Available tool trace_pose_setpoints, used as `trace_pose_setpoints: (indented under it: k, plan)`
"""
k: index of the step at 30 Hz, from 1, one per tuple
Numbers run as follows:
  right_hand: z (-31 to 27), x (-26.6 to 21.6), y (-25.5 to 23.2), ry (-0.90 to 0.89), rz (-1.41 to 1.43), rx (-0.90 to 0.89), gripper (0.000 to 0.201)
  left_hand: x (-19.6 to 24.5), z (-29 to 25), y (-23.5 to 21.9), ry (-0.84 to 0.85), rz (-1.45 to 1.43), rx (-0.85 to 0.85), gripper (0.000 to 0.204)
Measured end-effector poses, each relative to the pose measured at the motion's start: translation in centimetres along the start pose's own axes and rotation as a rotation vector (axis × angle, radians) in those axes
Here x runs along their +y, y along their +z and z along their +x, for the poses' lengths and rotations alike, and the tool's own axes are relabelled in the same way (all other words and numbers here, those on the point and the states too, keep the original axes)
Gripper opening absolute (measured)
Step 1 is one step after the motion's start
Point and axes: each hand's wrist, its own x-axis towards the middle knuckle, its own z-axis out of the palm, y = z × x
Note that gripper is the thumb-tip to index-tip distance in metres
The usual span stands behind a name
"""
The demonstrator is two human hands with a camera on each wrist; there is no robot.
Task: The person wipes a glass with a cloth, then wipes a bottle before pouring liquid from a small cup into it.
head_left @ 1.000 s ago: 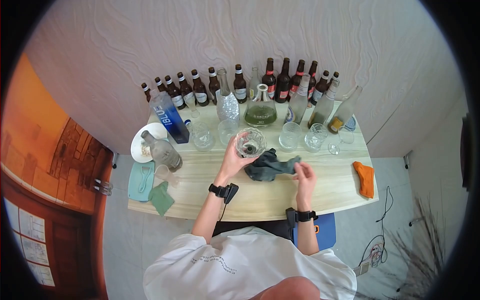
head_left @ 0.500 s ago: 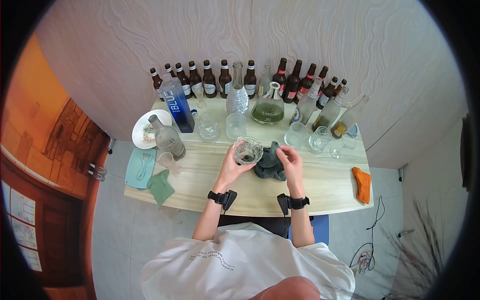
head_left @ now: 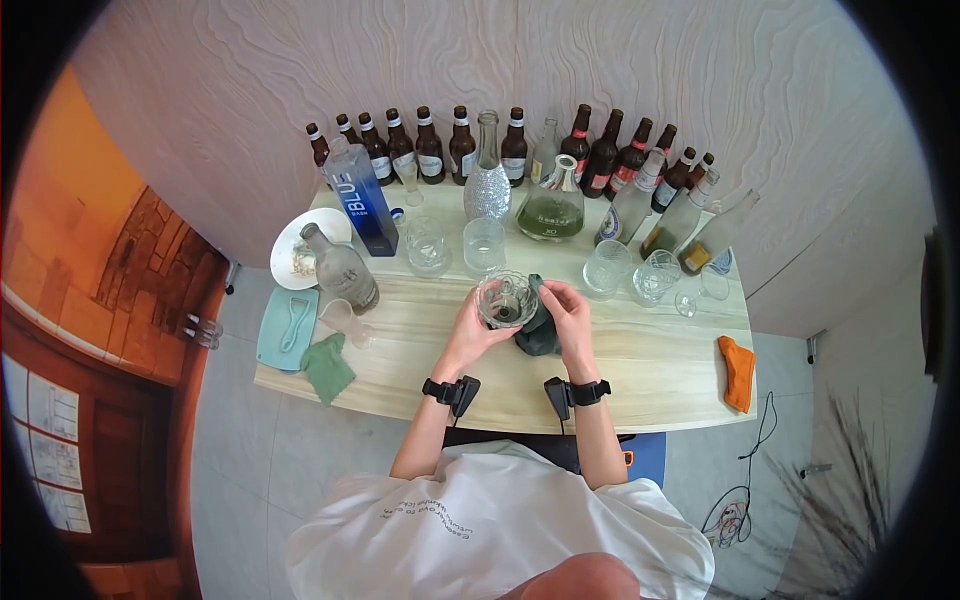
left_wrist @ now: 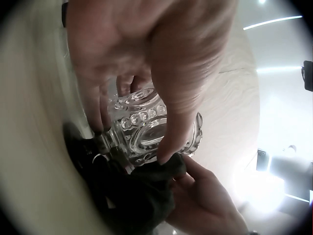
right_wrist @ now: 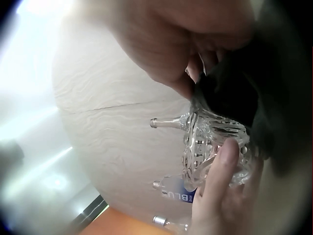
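Observation:
My left hand grips a clear patterned glass with a scalloped rim, above the middle of the table. In the left wrist view, embossed ovals and beads run round the glass, and the thumb lies along its side. My right hand pinches a dark grey-green cloth between thumb and fingers. The cloth lies against the side of the glass in the right wrist view, and its lower part hangs down between the hands.
Brown beer bottles line the back, with a blue vodka bottle and a green-filled decanter before them. Tumblers stand either side of the hands. A teal board, green cloth and orange cloth lie near the ends.
My right hand has moved left with the pinched cloth, bringing it up from beside the glass to its side. The left hand keeps its hold on the glass.

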Motion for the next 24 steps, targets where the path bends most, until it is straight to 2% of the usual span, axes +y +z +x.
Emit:
trace_pose_setpoints:
  k: [7,10,13,15,18,21,24]
  plan:
    - [0.8,1.8,-0.1,0.057,0.006,-0.027,0.023,0.8,0.0,-0.2,-0.014,0.159,0.027,0.089]
    - [0.8,2.2,-0.3,0.018,-0.055,-0.035,0.021,1.0,-0.1,0.0,-0.009,0.2,0.042,0.088]
    - [0.5,3.5,-1.4,-0.05,-0.208,-0.068,0.018,1.0,-0.1,-0.2,-0.009,0.216,0.052,0.088]
    - [-0.3,3.4,-1.9,-0.025,-0.316,-0.078,0.018,1.0,-0.1,-0.1,-0.005,0.226,0.053,0.087]
    - [-1.5,1.1,-1.6,-0.009,-0.448,-0.09,0.019,1.5,-0.3,0.0,-0.016,0.161,0.046,0.086]
    - [-1.7,0.7,-1.6,-0.026,-0.467,-0.089,0.02,0.6,-0.9,0.2,0.079,0.246,0.13,0.086]
    - [-1.8,0.2,-1.5,-0.049,-0.461,-0.06,0.02,2.5,-1.7,0.2,0.236,0.566,0.114,0.087]
